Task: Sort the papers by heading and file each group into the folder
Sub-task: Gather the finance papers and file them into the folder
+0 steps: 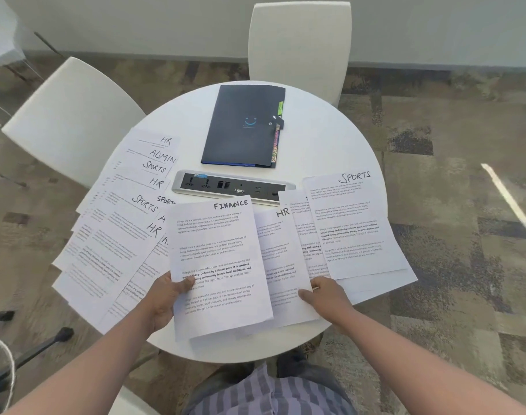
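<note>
Left hand (161,301) grips white, black-printed FINANCE sheet (217,265).

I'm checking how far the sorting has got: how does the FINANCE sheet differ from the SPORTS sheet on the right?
The FINANCE sheet is gripped at its lower left edge by the left hand; the SPORTS sheet lies on the table, untouched. FINANCE lies nearest the person, SPORTS further right, tilted the other way. Both are white printed pages with handwritten headings at top right.

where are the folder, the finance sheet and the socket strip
folder (241,124): head view, middle of its dark cover
finance sheet (217,253): head view, middle of the printed page
socket strip (232,187): head view, its dark socket panel
</note>
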Demonstrator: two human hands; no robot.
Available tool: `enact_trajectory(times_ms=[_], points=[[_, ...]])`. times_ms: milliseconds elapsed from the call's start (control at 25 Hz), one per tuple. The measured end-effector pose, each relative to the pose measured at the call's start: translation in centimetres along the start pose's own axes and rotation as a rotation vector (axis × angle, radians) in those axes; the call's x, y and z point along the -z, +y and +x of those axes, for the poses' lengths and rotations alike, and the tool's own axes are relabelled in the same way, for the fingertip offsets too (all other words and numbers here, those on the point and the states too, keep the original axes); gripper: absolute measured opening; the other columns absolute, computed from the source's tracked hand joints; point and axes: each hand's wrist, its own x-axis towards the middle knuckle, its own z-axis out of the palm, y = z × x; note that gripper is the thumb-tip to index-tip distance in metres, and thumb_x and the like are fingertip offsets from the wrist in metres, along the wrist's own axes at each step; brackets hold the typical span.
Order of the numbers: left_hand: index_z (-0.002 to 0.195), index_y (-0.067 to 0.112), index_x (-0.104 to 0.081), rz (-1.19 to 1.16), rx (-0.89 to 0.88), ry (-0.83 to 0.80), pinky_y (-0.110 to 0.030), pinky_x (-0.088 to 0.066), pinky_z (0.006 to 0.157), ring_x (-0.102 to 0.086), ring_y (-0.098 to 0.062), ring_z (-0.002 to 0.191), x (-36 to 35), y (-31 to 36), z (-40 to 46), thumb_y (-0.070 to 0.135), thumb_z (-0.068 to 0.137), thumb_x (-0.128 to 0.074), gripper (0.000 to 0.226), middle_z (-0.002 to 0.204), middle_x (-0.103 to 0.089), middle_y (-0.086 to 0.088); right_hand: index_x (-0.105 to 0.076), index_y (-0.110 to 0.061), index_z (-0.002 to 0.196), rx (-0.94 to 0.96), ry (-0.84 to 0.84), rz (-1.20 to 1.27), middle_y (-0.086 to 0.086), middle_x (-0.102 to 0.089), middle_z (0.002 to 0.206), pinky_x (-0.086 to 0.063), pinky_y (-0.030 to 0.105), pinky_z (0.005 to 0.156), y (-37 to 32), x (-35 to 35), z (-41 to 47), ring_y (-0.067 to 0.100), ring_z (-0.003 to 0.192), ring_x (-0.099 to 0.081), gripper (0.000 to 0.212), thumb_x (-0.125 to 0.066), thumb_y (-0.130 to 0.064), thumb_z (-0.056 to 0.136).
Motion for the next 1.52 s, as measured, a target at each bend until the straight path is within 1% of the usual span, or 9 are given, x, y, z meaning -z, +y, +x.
enact_trajectory(times_ms=[120, 240, 440, 680, 880, 1000, 1160, 1320, 1520], points=[[0.134, 0.004, -0.061, 0.008, 0.009, -0.017, -0.053, -0.062, 0.082, -0.069, -0.043, 0.112, -0.7, -0.2, 0.3, -0.001, 0.097, -0.061, 0.037, 0.124, -0.072, -0.018, -0.059, -0.019, 0.125, -0.001, -0.074, -0.064, 0.000, -0.069, 0.108, -0.050, 0.026, 0.077, 0.0, 1.0, -0.4, 0.015, 0.095, -0.068, 0.030, -0.062, -0.025, 0.096], [0.135, 0.004, -0.060, 0.026, 0.015, -0.027, -0.054, -0.059, 0.087, -0.069, -0.043, 0.112, -1.5, -0.3, 0.4, 0.000, 0.097, -0.061, 0.038, 0.124, -0.072, -0.018, -0.059, -0.026, 0.122, 0.025, -0.104, -0.132, -0.001, -0.070, 0.105, -0.056, 0.029, 0.082, 0.4, 0.8, -0.3, 0.013, 0.092, -0.070, 0.027, -0.056, -0.020, 0.096], [0.133, 0.004, -0.061, 0.062, 0.025, -0.025, -0.057, -0.058, 0.091, -0.069, -0.043, 0.112, -2.5, -0.5, 0.4, 0.000, 0.097, -0.062, 0.036, 0.122, -0.073, -0.018, -0.062, -0.022, 0.119, 0.071, 0.213, -0.070, -0.008, -0.064, 0.098, -0.048, 0.030, 0.076, -0.4, 3.6, 1.0, 0.013, 0.092, -0.062, 0.024, -0.061, -0.026, 0.095], [0.132, 0.003, -0.061, 0.136, 0.034, 0.032, -0.062, -0.055, 0.094, -0.071, -0.043, 0.108, -2.1, -1.2, 0.3, 0.002, 0.097, -0.065, 0.035, 0.117, -0.075, -0.018, -0.062, -0.017, 0.121, 0.044, -0.003, 0.049, 0.001, -0.067, 0.108, -0.055, 0.031, 0.081, -2.1, 1.8, 1.6, 0.017, 0.097, -0.065, 0.033, -0.071, -0.026, 0.091], [0.130, 0.005, -0.062, 0.155, 0.052, 0.034, -0.061, -0.057, 0.093, -0.073, -0.042, 0.104, -1.1, -1.7, 0.4, 0.003, 0.097, -0.065, 0.033, 0.114, -0.076, -0.017, -0.039, -0.019, 0.152, -0.086, 0.459, -0.032, 0.005, -0.036, 0.156, -0.041, 0.051, 0.107, -2.5, 3.0, 2.3, 0.030, 0.137, -0.042, 0.073, -0.073, -0.035, 0.089], [0.130, 0.004, -0.062, 0.149, 0.065, 0.002, -0.061, -0.056, 0.093, -0.072, -0.044, 0.106, -1.0, -1.9, 0.6, 0.003, 0.097, -0.065, 0.033, 0.115, -0.075, -0.019, -0.033, -0.018, 0.151, -0.308, 0.652, -0.082, 0.008, -0.032, 0.158, -0.037, 0.059, 0.107, -0.3, 9.0, 3.8, 0.035, 0.142, -0.035, 0.085, -0.077, -0.045, 0.083], [0.129, 0.004, -0.063, 0.157, 0.051, -0.027, -0.061, -0.055, 0.094, -0.071, -0.045, 0.106, -1.6, -1.8, 1.1, 0.005, 0.097, -0.065, 0.032, 0.116, -0.075, -0.020, -0.046, -0.016, 0.142, -0.365, 0.551, 0.049, 0.010, -0.058, 0.139, -0.044, 0.061, 0.104, 3.8, 13.9, 5.6, 0.039, 0.122, -0.056, 0.075, -0.082, -0.037, 0.080], [0.129, 0.004, -0.063, 0.182, 0.037, -0.029, -0.063, -0.054, 0.096, -0.072, -0.045, 0.105, -2.1, -1.7, 1.3, 0.006, 0.097, -0.066, 0.032, 0.116, -0.075, -0.020, -0.062, -0.017, 0.090, -0.307, 0.565, 0.078, 0.007, -0.071, 0.098, -0.057, 0.051, 0.084, 4.1, 14.1, 5.4, 0.028, 0.082, -0.064, 0.014, -0.075, -0.022, 0.088], [0.130, 0.003, -0.062, 0.201, 0.021, -0.036, -0.061, -0.054, 0.096, -0.071, -0.045, 0.106, -2.5, -1.1, 1.2, 0.006, 0.098, -0.065, 0.032, 0.116, -0.075, -0.020, -0.060, -0.015, 0.118, -0.168, 0.538, -0.005, 0.002, -0.064, 0.112, -0.051, 0.045, 0.083, 3.7, 14.1, 4.6, 0.028, 0.097, -0.060, 0.018, -0.057, -0.024, 0.102]])
